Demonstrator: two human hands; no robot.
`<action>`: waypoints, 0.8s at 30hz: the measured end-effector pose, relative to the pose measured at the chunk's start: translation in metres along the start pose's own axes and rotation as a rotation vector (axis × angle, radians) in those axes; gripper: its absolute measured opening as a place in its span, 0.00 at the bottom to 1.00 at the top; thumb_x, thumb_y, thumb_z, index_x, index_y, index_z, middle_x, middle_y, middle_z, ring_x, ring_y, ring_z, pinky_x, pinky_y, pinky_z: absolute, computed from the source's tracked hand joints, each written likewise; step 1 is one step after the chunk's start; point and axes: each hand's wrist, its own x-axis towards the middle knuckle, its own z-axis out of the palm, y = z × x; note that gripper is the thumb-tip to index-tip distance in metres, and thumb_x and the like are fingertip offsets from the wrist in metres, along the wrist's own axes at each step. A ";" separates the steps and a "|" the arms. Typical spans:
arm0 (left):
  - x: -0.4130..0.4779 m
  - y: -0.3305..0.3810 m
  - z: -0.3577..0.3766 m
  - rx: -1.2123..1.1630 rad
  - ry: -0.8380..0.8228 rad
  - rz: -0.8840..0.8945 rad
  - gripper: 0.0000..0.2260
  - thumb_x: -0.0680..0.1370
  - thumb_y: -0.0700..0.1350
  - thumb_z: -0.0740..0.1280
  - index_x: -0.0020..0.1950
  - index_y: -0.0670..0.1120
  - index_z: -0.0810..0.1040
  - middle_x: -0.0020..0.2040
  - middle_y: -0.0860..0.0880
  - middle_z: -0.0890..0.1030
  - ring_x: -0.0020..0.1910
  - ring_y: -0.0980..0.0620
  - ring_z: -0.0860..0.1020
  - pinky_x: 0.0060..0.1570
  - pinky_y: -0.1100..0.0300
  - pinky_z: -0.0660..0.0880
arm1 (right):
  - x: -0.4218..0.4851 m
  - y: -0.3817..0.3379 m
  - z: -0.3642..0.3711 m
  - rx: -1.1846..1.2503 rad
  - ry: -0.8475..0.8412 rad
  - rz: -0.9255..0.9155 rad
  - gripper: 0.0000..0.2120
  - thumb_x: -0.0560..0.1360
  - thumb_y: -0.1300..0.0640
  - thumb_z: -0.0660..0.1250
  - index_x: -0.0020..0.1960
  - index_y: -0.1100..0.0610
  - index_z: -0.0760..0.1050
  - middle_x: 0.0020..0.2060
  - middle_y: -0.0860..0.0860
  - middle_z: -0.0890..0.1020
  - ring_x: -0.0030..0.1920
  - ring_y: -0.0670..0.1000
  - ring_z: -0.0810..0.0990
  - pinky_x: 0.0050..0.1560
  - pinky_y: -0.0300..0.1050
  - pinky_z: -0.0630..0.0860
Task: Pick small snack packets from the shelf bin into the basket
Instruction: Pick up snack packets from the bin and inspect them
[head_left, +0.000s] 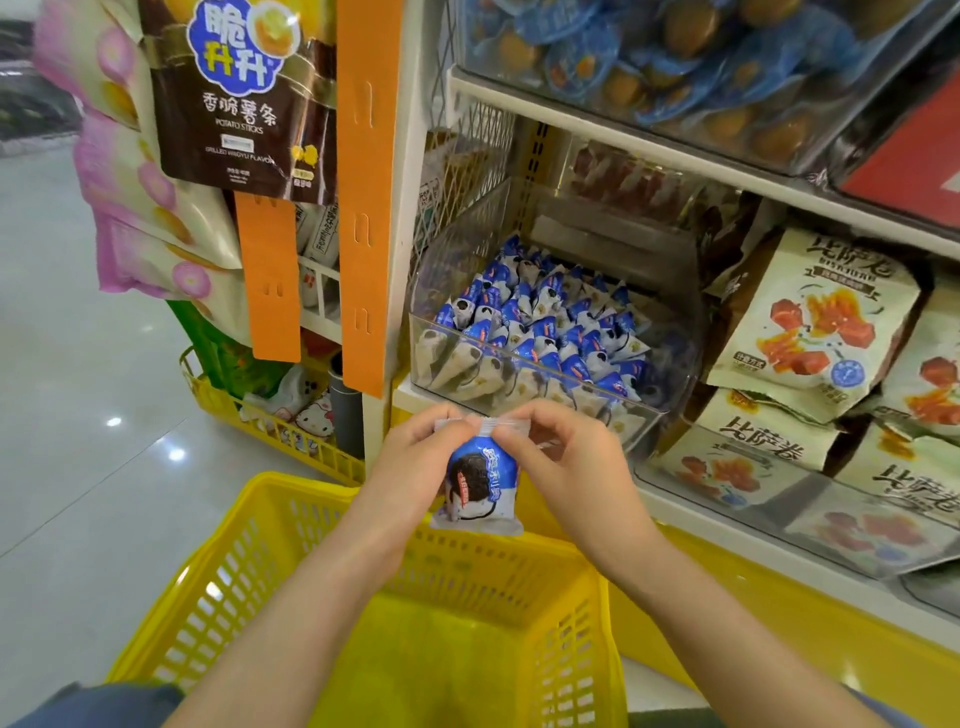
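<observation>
A small blue-and-white snack packet (480, 486) hangs upright between both hands, just above the far rim of the yellow basket (249, 587). My left hand (415, 457) pinches its top seal from the left and my right hand (558, 452) pinches it from the right. Right behind my hands, the clear shelf bin (670, 332) holds several packets of the same kind (540, 322). The basket's floor shows bare yellow plastic, with no packets visible inside.
Cream snack bags (810, 322) fill the shelf to the right. An orange hanging strip (366, 208) and a brown potato-stick bag (239, 98) hang to the left. A second yellow basket (270, 421) sits on the tiled floor at the left.
</observation>
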 end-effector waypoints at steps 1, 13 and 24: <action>-0.001 0.000 0.000 -0.016 -0.001 -0.006 0.19 0.78 0.43 0.62 0.27 0.53 0.76 0.26 0.55 0.76 0.30 0.57 0.76 0.30 0.64 0.71 | -0.001 0.000 -0.002 -0.115 0.021 -0.101 0.04 0.75 0.56 0.67 0.42 0.51 0.78 0.35 0.43 0.79 0.39 0.42 0.76 0.40 0.33 0.72; -0.002 -0.003 0.000 -0.129 0.031 -0.008 0.10 0.72 0.45 0.70 0.52 0.46 0.78 0.43 0.49 0.85 0.41 0.55 0.82 0.39 0.61 0.79 | 0.016 -0.001 -0.016 0.330 0.098 0.329 0.03 0.77 0.62 0.62 0.47 0.55 0.73 0.42 0.56 0.81 0.42 0.54 0.82 0.39 0.41 0.81; 0.001 -0.003 -0.005 -0.035 0.151 0.125 0.06 0.73 0.48 0.68 0.49 0.53 0.80 0.42 0.55 0.84 0.41 0.60 0.82 0.35 0.66 0.77 | 0.016 0.001 -0.021 0.078 -0.146 0.415 0.19 0.80 0.52 0.56 0.46 0.67 0.76 0.41 0.60 0.82 0.35 0.48 0.78 0.40 0.47 0.79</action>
